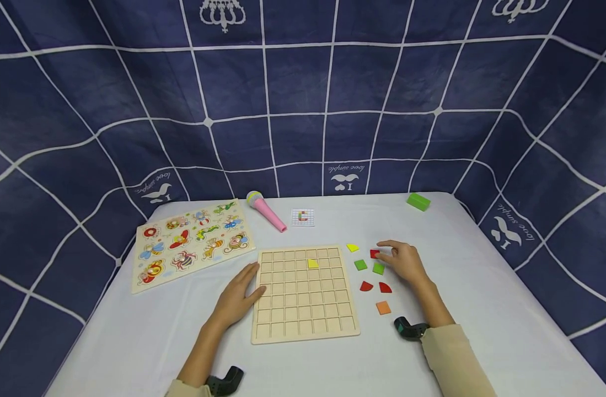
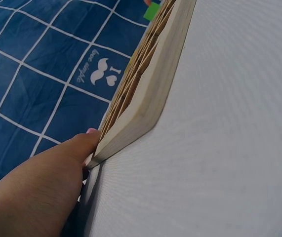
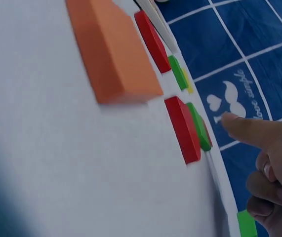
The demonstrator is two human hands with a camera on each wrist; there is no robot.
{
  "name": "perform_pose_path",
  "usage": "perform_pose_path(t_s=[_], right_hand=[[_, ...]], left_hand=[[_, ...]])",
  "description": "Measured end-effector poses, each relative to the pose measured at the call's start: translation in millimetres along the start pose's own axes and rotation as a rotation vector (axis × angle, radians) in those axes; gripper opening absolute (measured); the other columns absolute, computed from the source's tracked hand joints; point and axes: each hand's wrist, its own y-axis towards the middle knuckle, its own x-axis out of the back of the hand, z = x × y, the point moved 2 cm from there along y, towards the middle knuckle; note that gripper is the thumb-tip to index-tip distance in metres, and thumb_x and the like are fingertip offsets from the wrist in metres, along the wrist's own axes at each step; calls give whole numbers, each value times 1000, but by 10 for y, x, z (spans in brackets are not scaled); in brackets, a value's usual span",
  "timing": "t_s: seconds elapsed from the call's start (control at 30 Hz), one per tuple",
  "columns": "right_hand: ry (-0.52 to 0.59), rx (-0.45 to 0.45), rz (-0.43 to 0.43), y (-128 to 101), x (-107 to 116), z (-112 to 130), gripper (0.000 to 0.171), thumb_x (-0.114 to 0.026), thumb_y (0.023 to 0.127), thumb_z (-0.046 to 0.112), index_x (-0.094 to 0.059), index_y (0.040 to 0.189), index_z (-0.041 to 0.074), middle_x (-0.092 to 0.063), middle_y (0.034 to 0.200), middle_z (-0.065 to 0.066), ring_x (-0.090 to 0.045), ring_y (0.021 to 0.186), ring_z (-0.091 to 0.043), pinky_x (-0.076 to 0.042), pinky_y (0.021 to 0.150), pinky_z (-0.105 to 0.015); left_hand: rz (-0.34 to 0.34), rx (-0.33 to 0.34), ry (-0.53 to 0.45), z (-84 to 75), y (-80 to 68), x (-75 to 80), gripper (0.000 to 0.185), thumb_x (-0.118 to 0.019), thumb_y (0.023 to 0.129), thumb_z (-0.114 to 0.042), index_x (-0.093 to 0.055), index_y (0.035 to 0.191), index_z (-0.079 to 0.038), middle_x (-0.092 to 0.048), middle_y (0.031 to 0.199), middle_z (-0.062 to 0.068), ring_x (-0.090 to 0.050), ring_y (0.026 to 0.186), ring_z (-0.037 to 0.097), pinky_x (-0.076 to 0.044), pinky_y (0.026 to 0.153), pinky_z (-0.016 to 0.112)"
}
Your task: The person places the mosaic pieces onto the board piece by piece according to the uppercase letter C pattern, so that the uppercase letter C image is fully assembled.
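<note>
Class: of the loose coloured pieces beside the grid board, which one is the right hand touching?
The red piece farthest from the person, under the right hand fingertips; other pieces lie untouched.

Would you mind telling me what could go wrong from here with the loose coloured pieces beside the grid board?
1. The right hand reaches over the red piece with green pieces close by; it might nudge those aside.
2. The left hand only rests against the grid board edge, so the board could slide on the smooth white table, and the yellow piece may shift.
</note>
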Motion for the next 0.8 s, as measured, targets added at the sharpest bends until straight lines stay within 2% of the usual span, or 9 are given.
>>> perform_pose_path(t_s=[0.27, 0.47, 0.6, 0.8], right_hand=[[-34, -52, 61, 3, -39, -129, 31, -74, 79, 23, -69, 107, 8, -38, 53, -2, -34, 50, -17, -28, 47, -28], [-54, -41, 37, 3, -47, -110, 30, -73, 80, 25, -69, 104, 7, -38, 53, -2, -34, 50, -17, -28, 46, -27], [-48, -9, 4, 12, -33, 37, 30, -73, 80, 27, -69, 104, 8, -34, 51, -1, -31, 48, -16, -26, 43, -27], [-28, 81, -49, 33, -42, 493, 32, -75, 78, 27, -69, 106, 10, -29, 50, 1, -25, 46, -14, -20, 41, -24]], left_hand=[[11, 17, -19, 10, -1, -5, 66, -58, 90, -39, -34, 143, -8, -32, 146, 12, -28, 133, 31, -25, 107, 49], [9, 19, -27, -8, 1, 4, 65, -59, 90, -37, -35, 142, -7, -32, 146, 11, -28, 133, 31, -26, 107, 49], [-3, 14, -22, -6, 2, 6, 65, -59, 89, -37, -36, 142, -7, -34, 145, 12, -30, 132, 32, -27, 106, 50], [-11, 9, -17, -1, 3, 0, 65, -61, 89, -36, -36, 142, -6, -34, 145, 12, -30, 132, 32, -27, 106, 49]])
